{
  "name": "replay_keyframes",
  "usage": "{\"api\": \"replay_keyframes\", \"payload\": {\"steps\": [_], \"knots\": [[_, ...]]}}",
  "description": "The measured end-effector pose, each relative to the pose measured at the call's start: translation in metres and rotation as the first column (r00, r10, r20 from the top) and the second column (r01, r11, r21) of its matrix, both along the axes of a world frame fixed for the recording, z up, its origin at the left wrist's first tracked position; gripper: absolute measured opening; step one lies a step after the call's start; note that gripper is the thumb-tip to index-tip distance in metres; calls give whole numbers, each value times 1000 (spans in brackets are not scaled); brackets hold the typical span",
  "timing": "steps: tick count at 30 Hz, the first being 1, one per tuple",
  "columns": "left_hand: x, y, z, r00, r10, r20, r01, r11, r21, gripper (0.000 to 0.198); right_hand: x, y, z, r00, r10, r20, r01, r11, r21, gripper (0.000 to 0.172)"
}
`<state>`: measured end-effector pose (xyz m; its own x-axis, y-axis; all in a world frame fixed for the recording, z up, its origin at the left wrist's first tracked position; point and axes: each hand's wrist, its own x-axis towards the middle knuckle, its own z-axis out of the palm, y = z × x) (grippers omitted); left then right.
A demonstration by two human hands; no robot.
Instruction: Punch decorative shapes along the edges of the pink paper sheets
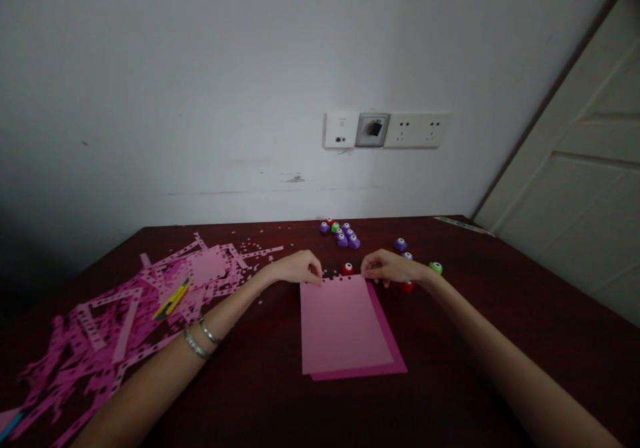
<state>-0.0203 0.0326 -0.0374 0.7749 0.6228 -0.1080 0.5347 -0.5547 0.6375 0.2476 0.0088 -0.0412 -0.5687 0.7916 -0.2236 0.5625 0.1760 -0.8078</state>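
A light pink sheet of paper [345, 325] lies on the table before me, its far edge punched with a row of holes. Beneath it a darker pink sheet [395, 358] shows along the right and near sides. My left hand [301, 267] has its fingers closed on the far left corner of the light sheet. At the far right corner, my right hand [389, 266] pinches the same sheet between thumb and fingers. A red paper punch [347, 269] with a white top stands just beyond the edge between my hands. Another red punch [407, 287] is partly covered by my right hand.
Punched pink paper strips [130, 321] heap up at the left, with a yellow craft knife [173, 300] on top. Several purple punches [346, 236] cluster near the wall; a green punch [435, 268] sits right of my right wrist. Wall sockets [417, 131] are above.
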Motion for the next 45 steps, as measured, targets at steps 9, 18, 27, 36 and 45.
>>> {"api": "replay_keyframes", "payload": {"steps": [9,18,27,36,45], "knots": [[-7,5,-1,991,45,-126,-56,995,-84,27,-15,-6,4,983,-30,182,19,998,67,21],[-5,6,-8,981,132,-140,-137,990,-22,31,-19,-4,-5,965,-108,238,80,989,124,21],[-3,2,-4,969,186,-162,-189,982,0,30,-22,-3,-8,958,-163,235,143,985,100,18],[-3,1,-7,960,236,-150,-236,972,18,30,-23,0,-11,956,-160,246,138,985,105,15],[-3,3,-11,960,244,-136,-240,970,45,28,-23,0,-13,958,-166,234,142,983,116,17]]}}
